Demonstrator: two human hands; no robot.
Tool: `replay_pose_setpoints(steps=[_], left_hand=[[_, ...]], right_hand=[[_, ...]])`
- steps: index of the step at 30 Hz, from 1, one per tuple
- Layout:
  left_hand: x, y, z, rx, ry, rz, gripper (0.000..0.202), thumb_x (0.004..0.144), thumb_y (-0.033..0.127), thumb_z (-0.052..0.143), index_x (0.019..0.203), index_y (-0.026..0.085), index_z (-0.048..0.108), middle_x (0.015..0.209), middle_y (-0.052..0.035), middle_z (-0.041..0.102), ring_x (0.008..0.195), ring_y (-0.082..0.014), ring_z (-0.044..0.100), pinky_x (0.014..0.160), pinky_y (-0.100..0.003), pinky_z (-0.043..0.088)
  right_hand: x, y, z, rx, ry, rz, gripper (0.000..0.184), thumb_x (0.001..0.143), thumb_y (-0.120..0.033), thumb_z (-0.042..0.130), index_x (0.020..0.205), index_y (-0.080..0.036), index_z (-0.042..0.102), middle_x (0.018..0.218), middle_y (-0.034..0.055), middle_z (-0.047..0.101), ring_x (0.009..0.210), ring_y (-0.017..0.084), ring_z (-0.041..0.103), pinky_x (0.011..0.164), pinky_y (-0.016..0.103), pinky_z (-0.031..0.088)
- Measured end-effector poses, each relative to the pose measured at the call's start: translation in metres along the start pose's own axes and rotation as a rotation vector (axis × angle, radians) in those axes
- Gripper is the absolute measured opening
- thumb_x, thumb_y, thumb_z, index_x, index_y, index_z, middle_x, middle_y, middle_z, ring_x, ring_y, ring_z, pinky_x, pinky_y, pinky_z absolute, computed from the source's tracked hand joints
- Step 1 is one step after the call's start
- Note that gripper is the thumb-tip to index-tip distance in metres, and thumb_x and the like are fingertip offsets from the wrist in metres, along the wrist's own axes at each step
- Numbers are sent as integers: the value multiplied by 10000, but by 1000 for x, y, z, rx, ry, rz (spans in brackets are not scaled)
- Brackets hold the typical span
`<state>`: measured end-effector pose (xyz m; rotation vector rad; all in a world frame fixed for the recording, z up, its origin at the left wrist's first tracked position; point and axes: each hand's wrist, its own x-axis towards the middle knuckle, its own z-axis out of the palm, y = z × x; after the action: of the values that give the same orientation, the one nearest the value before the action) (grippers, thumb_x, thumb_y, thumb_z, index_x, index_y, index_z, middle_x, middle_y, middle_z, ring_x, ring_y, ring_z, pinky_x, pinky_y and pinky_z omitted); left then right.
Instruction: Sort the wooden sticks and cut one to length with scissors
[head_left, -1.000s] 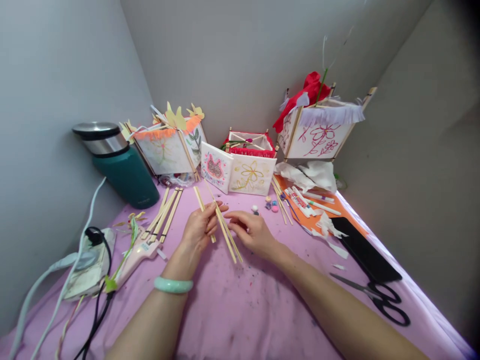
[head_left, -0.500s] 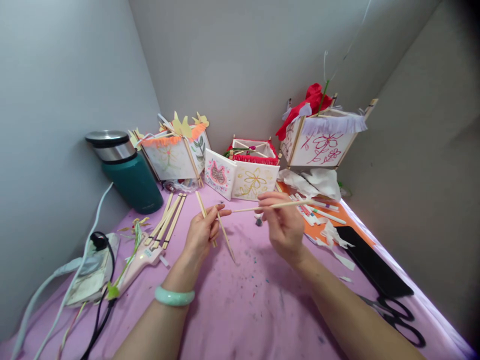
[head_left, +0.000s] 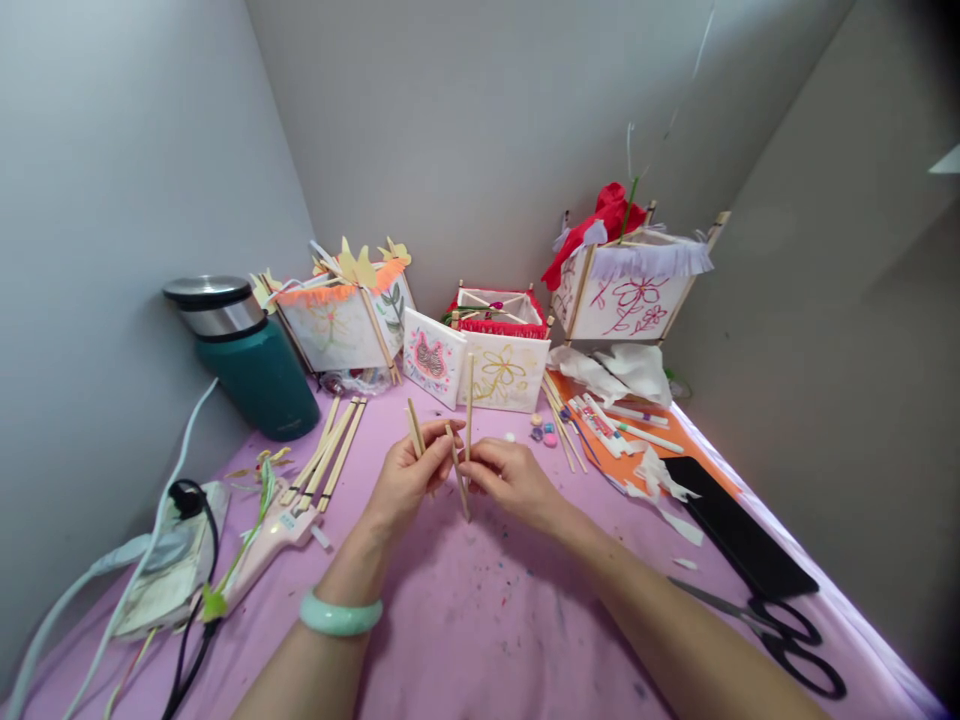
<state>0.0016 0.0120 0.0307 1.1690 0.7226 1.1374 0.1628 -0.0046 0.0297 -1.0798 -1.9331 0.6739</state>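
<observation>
Thin wooden sticks (head_left: 415, 428) are gripped in my left hand (head_left: 407, 475), its thumb pressed on the fingers; one of them slants down past the fingertips toward the cloth. My right hand (head_left: 517, 480) pinches another wooden stick (head_left: 470, 400), which stands nearly upright beside the left fingertips. Both hands meet above the middle of the purple cloth (head_left: 480, 620), the fingertips almost touching. Behind them stand two white panels, one with a pink and black drawing (head_left: 431, 355) and one with a yellow flower (head_left: 506, 370). Parts of the sticks are hidden by my fingers.
Left lie bundled sticks (head_left: 330, 450), a pink glue gun (head_left: 277, 535), a power strip (head_left: 176, 560) with cables and a green flask (head_left: 259, 370). Right are loose sticks (head_left: 564, 425), markers (head_left: 600, 425), a black phone-like slab (head_left: 742, 525) and scissors (head_left: 784, 630). Decorated lanterns (head_left: 634, 285) stand behind.
My right hand has moved left and lower, close to the left hand. Its stick has turned from level to upright. Small coloured pieces and loose sticks behind that hand now show. The view has shifted slightly.
</observation>
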Motion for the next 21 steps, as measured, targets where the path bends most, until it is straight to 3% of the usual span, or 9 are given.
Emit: replay_pose_setpoints(steps=[5,16,19,21], left_hand=[[-2,1,2,2,-16,-12,345,815,409,647,1023,134,661,501,76,388,441,-49,285,439,-190,179],[-4,0,3,66,-37,-29,375,829,425,621,1066,137,658,497,72,386,449,-58,300,447,-190,196],[-1,-1,-1,92,6,-20,392,826,425,612,1097,142,622,524,69,401,459,-64,318,445,-185,207],[4,-2,-10,140,113,-7,425,818,434,600,1138,155,585,610,44,469,471,-70,345,437,-185,217]], right_hand=[[0,0,2,-21,-25,-35,200,882,-153,552,710,-162,653,648,-17,569,633,102,532,641,219,403],[-2,1,4,39,-107,50,173,867,-152,568,718,-156,656,652,-23,583,613,94,537,623,201,407],[-3,2,4,14,-99,50,199,870,-173,575,676,-157,620,624,-33,575,585,85,521,603,192,387],[-3,3,4,-21,-65,42,235,877,-185,574,643,-158,590,617,-34,566,596,84,521,613,191,382]])
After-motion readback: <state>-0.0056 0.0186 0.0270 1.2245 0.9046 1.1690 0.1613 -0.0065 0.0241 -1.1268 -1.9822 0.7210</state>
